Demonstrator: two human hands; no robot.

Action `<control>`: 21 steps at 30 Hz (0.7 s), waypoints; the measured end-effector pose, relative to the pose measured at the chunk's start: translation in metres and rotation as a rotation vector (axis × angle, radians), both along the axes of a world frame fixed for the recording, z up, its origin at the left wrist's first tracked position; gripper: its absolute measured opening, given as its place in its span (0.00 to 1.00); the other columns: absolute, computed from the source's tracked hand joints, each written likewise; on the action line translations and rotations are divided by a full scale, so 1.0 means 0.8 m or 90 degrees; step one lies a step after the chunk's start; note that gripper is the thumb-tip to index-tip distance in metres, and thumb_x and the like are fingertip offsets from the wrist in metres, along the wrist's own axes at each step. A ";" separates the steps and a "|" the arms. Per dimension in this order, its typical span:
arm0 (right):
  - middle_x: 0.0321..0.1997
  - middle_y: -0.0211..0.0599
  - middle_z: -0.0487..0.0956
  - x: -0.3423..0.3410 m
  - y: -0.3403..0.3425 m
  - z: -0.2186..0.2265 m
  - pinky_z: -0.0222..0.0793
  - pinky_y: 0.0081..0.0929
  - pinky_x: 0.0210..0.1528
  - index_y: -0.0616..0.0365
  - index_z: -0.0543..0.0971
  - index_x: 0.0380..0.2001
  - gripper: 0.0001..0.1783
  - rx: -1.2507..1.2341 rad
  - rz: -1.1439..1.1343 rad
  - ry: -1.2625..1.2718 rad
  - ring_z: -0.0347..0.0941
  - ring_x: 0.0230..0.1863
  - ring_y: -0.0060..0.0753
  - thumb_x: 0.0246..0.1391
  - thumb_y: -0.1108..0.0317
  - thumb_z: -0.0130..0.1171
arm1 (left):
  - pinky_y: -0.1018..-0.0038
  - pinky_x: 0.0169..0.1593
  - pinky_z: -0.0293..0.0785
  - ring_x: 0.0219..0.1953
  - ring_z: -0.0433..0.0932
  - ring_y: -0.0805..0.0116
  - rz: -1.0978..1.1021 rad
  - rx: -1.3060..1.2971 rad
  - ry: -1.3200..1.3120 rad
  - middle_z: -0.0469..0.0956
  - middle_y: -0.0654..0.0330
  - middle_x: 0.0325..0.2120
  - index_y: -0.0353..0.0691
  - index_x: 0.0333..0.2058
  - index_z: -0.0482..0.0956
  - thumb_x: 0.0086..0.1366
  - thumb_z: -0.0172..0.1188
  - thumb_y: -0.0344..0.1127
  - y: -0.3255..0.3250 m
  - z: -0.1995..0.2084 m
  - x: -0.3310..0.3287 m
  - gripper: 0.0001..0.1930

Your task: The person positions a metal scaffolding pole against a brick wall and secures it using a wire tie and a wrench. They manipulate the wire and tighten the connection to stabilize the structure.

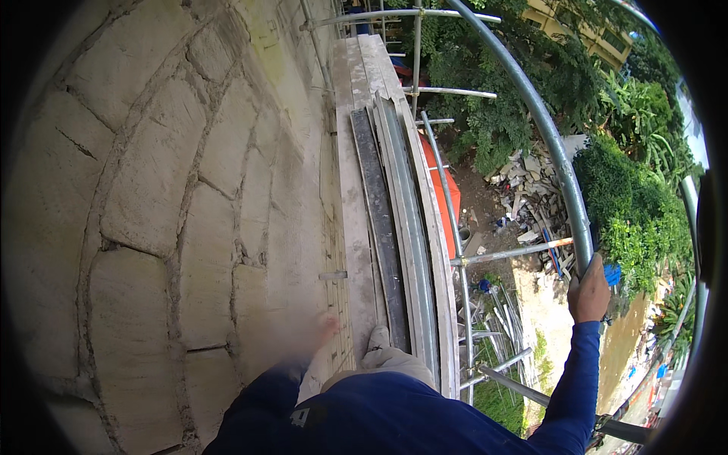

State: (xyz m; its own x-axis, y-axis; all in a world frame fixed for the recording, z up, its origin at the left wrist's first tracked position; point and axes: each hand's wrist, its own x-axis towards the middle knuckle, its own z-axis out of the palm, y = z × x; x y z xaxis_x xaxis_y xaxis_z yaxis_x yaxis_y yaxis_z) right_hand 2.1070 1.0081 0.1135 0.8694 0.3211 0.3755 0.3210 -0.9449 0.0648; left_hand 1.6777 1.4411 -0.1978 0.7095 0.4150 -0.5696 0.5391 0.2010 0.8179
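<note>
We stand on scaffold planks beside a block wall.
Our right hand is wrapped round the grey pipe at our right; our left hand is blurred near the wall, its grip unclear.

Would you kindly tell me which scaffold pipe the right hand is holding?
The long grey pipe arching from the top edge: it looks thickest, and the right hand grips only it.
</note>
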 end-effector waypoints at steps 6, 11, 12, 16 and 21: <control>0.50 0.56 0.79 -0.012 0.020 0.012 0.75 0.52 0.45 0.63 0.67 0.60 0.34 0.024 -0.040 0.046 0.79 0.46 0.63 0.51 0.70 0.67 | 0.71 0.36 0.78 0.34 0.84 0.65 0.038 -0.054 0.360 0.85 0.55 0.39 0.34 0.50 0.82 0.64 0.66 0.42 0.054 -0.052 -0.155 0.20; 0.52 0.58 0.78 0.000 0.006 0.010 0.74 0.52 0.47 0.63 0.66 0.61 0.34 0.038 -0.024 0.058 0.78 0.48 0.64 0.52 0.68 0.68 | 0.71 0.34 0.76 0.34 0.84 0.65 0.082 -0.055 0.351 0.85 0.56 0.39 0.34 0.48 0.83 0.64 0.64 0.43 0.088 -0.055 -0.153 0.20; 0.52 0.58 0.78 0.006 -0.002 0.004 0.74 0.52 0.48 0.63 0.66 0.61 0.35 0.036 -0.010 0.049 0.77 0.49 0.65 0.52 0.68 0.68 | 0.71 0.35 0.77 0.34 0.84 0.66 0.098 -0.027 0.311 0.85 0.56 0.39 0.34 0.47 0.83 0.64 0.63 0.41 0.091 -0.050 -0.127 0.18; 0.53 0.60 0.78 0.017 -0.005 0.014 0.72 0.52 0.51 0.60 0.65 0.62 0.37 0.053 -0.010 0.100 0.76 0.52 0.66 0.52 0.68 0.70 | 0.72 0.39 0.78 0.34 0.83 0.67 -0.054 0.106 0.142 0.84 0.56 0.37 0.32 0.49 0.80 0.67 0.61 0.39 0.113 -0.009 -0.002 0.18; 0.65 0.59 0.68 0.040 0.033 0.034 0.65 0.50 0.64 0.59 0.59 0.69 0.45 0.048 0.043 0.118 0.67 0.64 0.66 0.52 0.66 0.71 | 0.70 0.40 0.78 0.34 0.82 0.67 -0.093 0.113 0.035 0.84 0.54 0.35 0.30 0.49 0.78 0.66 0.64 0.42 0.170 -0.026 0.084 0.21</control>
State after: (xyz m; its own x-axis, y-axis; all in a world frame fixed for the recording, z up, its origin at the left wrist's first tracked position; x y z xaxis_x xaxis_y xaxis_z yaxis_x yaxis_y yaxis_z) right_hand 2.1391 1.0341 0.1404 0.9033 0.3583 0.2359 0.3838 -0.9207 -0.0712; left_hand 1.7450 1.5772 -0.2184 0.7394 0.4076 -0.5359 0.5963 -0.0268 0.8023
